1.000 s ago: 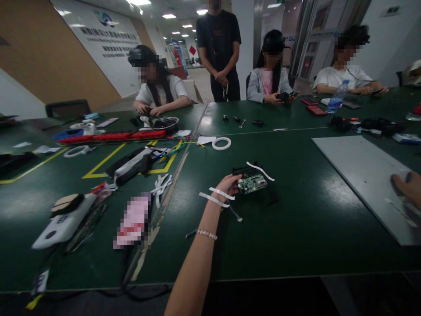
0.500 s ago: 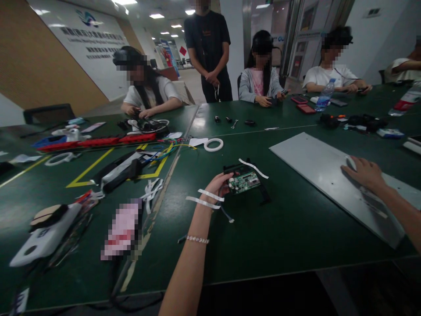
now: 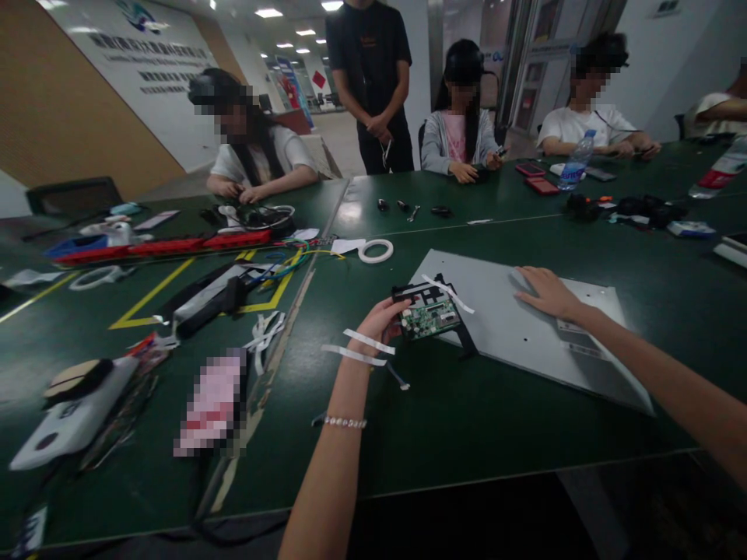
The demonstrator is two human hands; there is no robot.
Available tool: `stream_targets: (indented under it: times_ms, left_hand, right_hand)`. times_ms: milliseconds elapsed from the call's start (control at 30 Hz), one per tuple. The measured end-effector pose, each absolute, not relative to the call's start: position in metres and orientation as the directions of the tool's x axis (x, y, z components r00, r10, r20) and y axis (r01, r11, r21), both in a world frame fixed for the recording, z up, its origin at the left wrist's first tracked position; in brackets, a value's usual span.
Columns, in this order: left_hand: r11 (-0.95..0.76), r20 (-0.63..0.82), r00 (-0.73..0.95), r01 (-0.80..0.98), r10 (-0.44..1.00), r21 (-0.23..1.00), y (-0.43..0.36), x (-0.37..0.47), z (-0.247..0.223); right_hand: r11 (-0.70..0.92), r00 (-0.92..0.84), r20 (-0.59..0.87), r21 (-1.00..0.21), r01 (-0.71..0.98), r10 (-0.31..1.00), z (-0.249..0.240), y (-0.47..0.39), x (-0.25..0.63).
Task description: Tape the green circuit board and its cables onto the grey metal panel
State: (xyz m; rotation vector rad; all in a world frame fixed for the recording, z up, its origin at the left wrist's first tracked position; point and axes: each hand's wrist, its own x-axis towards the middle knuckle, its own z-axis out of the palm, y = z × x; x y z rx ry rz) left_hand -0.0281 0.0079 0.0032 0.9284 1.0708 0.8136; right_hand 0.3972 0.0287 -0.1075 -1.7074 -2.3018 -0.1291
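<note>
My left hand (image 3: 382, 320) is closed on the edge of a green circuit board (image 3: 429, 317) seated in a black plastic bracket (image 3: 464, 340). A narrow white tape strip (image 3: 448, 293) lies across the bracket's far side. Two more white strips (image 3: 369, 342) stick to my left wrist, and a short cable (image 3: 399, 377) hangs below it. My right hand (image 3: 548, 293) rests palm down on a flat grey panel (image 3: 496, 311), fingers stretched out over its surface. The panel's left end reaches behind the bracket; whether they touch I cannot tell.
A roll of white tape (image 3: 376, 250) lies beyond the board. Farther back are a small wrench (image 3: 413, 213) and several dark small parts. To the left lie a black device (image 3: 210, 299), a red strip (image 3: 169, 245) and a white object (image 3: 75, 416). Several people sit or stand across the table.
The grey panel has slid left and turned, with my right hand moving left on it. My left hand keeps hold of the circuit board, nearly in place.
</note>
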Motion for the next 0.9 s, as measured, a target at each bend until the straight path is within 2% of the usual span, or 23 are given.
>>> stream_targets:
  times_ms: [233, 333, 600, 767, 900]
  left_hand:
    - [0.392, -0.361, 0.277, -0.066, 0.891, 0.918, 0.009, -0.030, 0.000]
    - [0.399, -0.374, 0.281, -0.036, 0.884, 0.916, 0.008, -0.028, -0.002]
    - [0.390, -0.391, 0.320, 0.071, 0.863, 0.918, 0.010, -0.020, -0.018]
    - [0.206, -0.313, 0.277, 0.355, 0.909, 0.912, 0.013, -0.012, -0.030]
    - [-0.011, -0.163, 0.236, 0.595, 0.958, 0.804, 0.009, -0.004, -0.031]
  right_hand:
    - [0.466, -0.427, 0.218, -0.179, 0.866, 0.877, -0.081, 0.024, 0.336]
    - [0.518, -0.476, 0.209, -0.257, 0.816, 0.854, -0.069, 0.019, 0.317]
    - [0.532, -0.473, 0.250, -0.485, 0.694, 0.845, -0.069, 0.022, 0.297]
    - [0.485, -0.381, 0.302, -0.603, 0.634, 0.874, -0.075, 0.025, 0.296]
    - [0.434, -0.270, 0.344, -0.625, 0.649, 0.899, -0.072, 0.013, 0.287]
